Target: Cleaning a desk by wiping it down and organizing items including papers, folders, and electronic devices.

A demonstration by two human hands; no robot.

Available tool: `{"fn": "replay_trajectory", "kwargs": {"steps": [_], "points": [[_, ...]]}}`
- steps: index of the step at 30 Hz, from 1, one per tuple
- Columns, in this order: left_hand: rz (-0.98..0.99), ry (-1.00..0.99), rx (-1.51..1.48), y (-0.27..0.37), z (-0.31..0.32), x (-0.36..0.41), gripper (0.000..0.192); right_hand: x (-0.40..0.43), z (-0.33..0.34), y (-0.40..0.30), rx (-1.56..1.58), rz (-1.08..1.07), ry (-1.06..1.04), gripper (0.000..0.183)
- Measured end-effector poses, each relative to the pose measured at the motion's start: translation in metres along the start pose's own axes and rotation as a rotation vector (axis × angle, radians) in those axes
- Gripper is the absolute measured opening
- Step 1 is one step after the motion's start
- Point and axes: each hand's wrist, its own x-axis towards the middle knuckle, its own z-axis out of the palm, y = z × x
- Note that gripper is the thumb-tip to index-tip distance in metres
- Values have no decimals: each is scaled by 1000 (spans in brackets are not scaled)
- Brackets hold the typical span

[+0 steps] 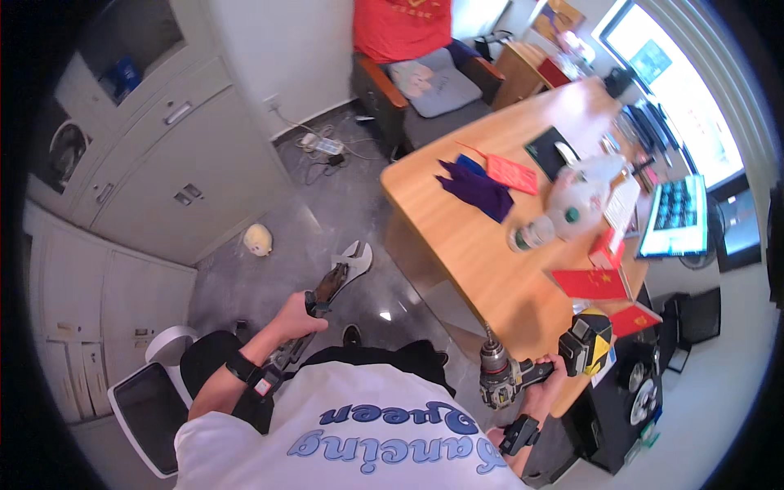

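My left hand (298,318) is closed around tools held over the floor: a large adjustable wrench (361,262) with its jaw pointing away from me, and a dark worn tool (331,283) lying along it, whose exact kind I cannot tell. The handles run back under my wrist. In my right hand (547,378) is a cordless drill (501,375), gripped by its handle near the desk's near edge. Its chuck carries a bit (488,331) that points away from me, and its black and yellow battery pack (586,343) is at the right, over the desk.
The wooden desk (429,208) bears purple cloth gloves (478,191), a red pouch (512,174), a clear jar (531,234), plastic bags (582,196), small red flags (591,284) and a monitor (674,217). A chair (441,122), a power strip (321,144), a yellowish round object (258,239) and cabinets (159,165) stand around.
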Motion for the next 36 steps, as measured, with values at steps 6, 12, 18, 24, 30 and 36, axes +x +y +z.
{"fn": "replay_trajectory", "kwargs": {"steps": [6, 12, 18, 24, 30, 36], "points": [[-53, 39, -47, -22, -89, 36, 27, -16, 128, 38, -54, 72, -97, 9], [-59, 5, -95, 22, -152, 129, 30, -4, 265, 93, -178, 76, -127, 8], [-71, -119, 47, 43, -180, 261, 31, 73, 359, 163, -154, 115, -179, 8], [-30, -224, 98, 83, -196, 383, 27, 106, 421, 170, -122, 169, -54, 7], [-23, -390, -84, 85, -182, 506, 25, 131, 449, 180, -95, 113, 121, 6], [-44, -549, -49, 142, -174, 595, 27, 136, 462, 181, -22, 37, 322, 10]]}}
